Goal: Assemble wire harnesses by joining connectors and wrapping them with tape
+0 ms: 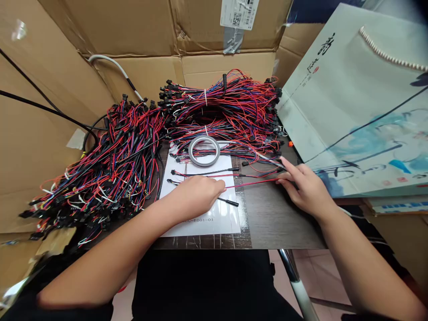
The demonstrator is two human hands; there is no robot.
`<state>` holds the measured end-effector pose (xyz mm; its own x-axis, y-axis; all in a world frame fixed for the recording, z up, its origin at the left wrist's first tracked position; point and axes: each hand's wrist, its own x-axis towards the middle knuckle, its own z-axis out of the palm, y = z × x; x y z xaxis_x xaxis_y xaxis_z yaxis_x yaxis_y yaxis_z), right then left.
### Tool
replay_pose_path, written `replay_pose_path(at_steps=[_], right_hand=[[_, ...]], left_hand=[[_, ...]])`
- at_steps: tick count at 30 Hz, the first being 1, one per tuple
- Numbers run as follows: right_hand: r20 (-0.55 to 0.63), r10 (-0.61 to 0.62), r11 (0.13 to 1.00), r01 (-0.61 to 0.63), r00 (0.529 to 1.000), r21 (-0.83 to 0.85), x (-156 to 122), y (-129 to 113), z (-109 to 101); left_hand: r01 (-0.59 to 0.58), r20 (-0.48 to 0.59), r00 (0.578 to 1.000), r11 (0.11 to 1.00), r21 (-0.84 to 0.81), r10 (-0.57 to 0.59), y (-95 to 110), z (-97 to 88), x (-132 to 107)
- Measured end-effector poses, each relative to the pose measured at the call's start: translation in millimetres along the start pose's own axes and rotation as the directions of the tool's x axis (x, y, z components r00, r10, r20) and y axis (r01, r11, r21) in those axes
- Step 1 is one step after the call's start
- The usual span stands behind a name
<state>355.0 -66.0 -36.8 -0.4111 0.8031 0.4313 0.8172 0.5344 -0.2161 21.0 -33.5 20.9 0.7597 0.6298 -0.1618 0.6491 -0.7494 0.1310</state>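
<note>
My left hand [197, 194] is closed on a wire harness over a white printed sheet [207, 225]. Thin red wires [252, 183] of that harness stretch across to my right hand [302, 187], whose thumb and fingers pinch their far end. A black plug end [230, 202] sticks out below my left hand, and a small black connector [170, 181] shows to its left. Just above lies another harness [207, 173] with a black connector. A grey roll of tape [204, 150] rests at the sheet's top edge. My fingers partly hide the held wires.
Tied bundles of red, blue and black harnesses [220, 102] are stacked at the back. A large loose heap of harnesses [123, 156] covers the left side. A pale paper bag [364, 111] stands at the right. Cardboard walls [133, 31] enclose the dark table [277, 223].
</note>
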Motion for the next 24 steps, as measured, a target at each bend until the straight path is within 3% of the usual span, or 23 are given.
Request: replay_pose_path(at_steps=[5, 11, 14, 19, 24], right_hand=[[-0.004, 0.003, 1.000, -0.003, 1.000, -0.006, 0.2, 0.0, -1.3], [-0.006, 0.018, 0.998, -0.019, 1.000, -0.054, 0.6, 1.5, -0.9], [0.007, 0.018, 0.999, -0.018, 1.000, -0.039, 0.5, 2.0, -0.4], [0.013, 0.018, 0.999, -0.018, 1.000, -0.047, 0.2, 1.1, -0.1], [0.008, 0.025, 0.998, -0.024, 1.000, -0.054, -0.5, 1.7, 0.2]], left_hand=[[0.013, 0.032, 0.999, 0.999, -0.036, -0.011, -9.7, -4.2, -8.9], [0.044, 0.090, 0.996, 0.968, -0.246, -0.023, -26.3, -6.8, -19.1], [0.014, 0.053, 0.999, 0.956, -0.294, 0.002, -32.2, -3.9, -23.9], [-0.073, -0.114, 0.992, 0.978, -0.196, 0.052, -39.4, 2.5, -28.9], [-0.044, -0.097, 0.995, 0.976, -0.213, 0.024, -48.3, 6.0, -32.9]])
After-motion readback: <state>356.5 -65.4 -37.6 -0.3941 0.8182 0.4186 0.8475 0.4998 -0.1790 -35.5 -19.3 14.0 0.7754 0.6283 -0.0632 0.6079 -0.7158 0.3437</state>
